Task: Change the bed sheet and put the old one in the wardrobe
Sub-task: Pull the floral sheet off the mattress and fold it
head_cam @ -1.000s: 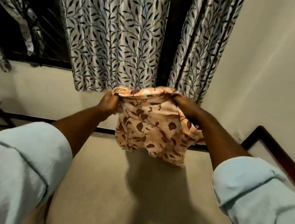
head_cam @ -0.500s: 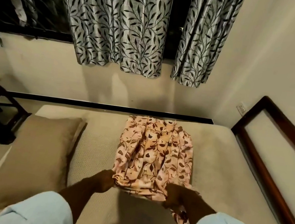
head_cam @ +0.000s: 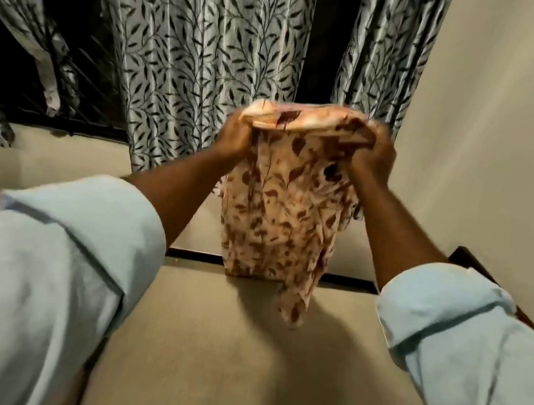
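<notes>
A peach bed sheet point(head_cam: 277, 217) printed with brown leaves hangs bunched in the air above the bare beige mattress point(head_cam: 239, 360). My left hand point(head_cam: 233, 134) grips its top edge on the left. My right hand point(head_cam: 374, 156) grips the top edge on the right. Both arms are stretched forward and raised, with light blue sleeves rolled to the forearm. The sheet's lower end dangles just over the far part of the mattress. Its folded top edge stretches flat between my hands.
Grey leaf-patterned curtains point(head_cam: 210, 54) hang over a dark barred window point(head_cam: 72, 77) behind the bed. A cream wall point(head_cam: 501, 147) stands at the right, and a dark wooden bed frame point(head_cam: 467, 257) runs along the right side.
Half a second ago the sheet lay flat on the mattress with my hands on its near edge. Both hands have since lifted it up in front of the curtains, and the view has tilted upward.
</notes>
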The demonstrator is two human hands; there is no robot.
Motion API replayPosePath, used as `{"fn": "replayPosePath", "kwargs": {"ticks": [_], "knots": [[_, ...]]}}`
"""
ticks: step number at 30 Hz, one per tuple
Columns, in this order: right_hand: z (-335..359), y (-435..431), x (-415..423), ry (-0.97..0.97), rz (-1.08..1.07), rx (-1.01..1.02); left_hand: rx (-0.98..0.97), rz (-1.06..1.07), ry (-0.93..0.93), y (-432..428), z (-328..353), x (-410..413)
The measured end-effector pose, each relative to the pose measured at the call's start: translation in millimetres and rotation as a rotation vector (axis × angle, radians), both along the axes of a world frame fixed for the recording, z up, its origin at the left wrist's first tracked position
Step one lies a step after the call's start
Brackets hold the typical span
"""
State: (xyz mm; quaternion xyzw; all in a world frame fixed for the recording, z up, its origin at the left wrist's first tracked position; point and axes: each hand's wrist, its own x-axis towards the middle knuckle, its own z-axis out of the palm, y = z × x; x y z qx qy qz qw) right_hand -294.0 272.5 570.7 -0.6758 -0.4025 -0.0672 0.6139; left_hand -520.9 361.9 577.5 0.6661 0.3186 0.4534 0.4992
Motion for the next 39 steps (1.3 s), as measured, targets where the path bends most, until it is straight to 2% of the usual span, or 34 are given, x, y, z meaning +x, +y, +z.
{"fn": "replayPosePath", "kwargs": {"ticks": [4,6,8,10,12,14,17,20,25,27,29,33,36,39], "knots": [[73.8,-24.3,0.5,-0.177,0.081,0.405,0.260,0.065,-0.069,-10.5,92.1,10.3],[80.2,-34.0,1.5,-0.205,0.114,0.485,0.270,0.047,-0.115,-23.7,108.3,11.4],[66.6,-43.6,-1.1,-0.184,0.134,0.469,0.255,0.017,-0.090,-27.4,93.7,5.1],[38.1,-55.9,-5.9,-0.175,0.145,0.348,0.209,0.048,-0.001,-26.7,58.2,-7.3],[-2.5,-71.9,-19.1,-0.065,0.177,0.144,0.108,0.059,0.056,-30.9,13.0,-23.1],[-48.6,-90.7,-39.2,0.046,0.265,-0.114,-0.017,0.071,0.090,-44.0,-36.0,-37.8],[-131.6,-124.1,-72.5,0.100,0.397,-0.566,-0.155,0.073,0.244,-84.1,-109.8,-70.8],[-214.9,-170.2,-108.3,0.090,0.486,-0.891,-0.281,0.057,0.385,-120.6,-181.8,-113.7],[-318.9,-245.0,-156.3,0.043,0.659,-1.246,-0.285,-0.213,0.890,-202.5,-282.0,-180.3],[-346.6,-265.2,-163.3,-0.012,0.733,-1.394,-0.289,-0.320,0.982,-237.9,-308.8,-195.8],[-365.7,-284.6,-167.4,0.022,0.748,-1.502,-0.307,-0.396,1.026,-263.9,-335.7,-209.3],[-386.2,-308.7,-170.4,0.007,0.665,-1.586,-0.278,-0.469,1.147,-287.6,-376.7,-221.4],[-395.8,-311.3,-158.7,-0.043,0.625,-1.619,-0.238,-0.428,1.172,-286.6,-376.9,-217.5],[-425.9,-298.0,-130.6,-0.062,0.582,-1.592,-0.188,-0.364,1.121,-271.9,-376.6,-210.2]]}}
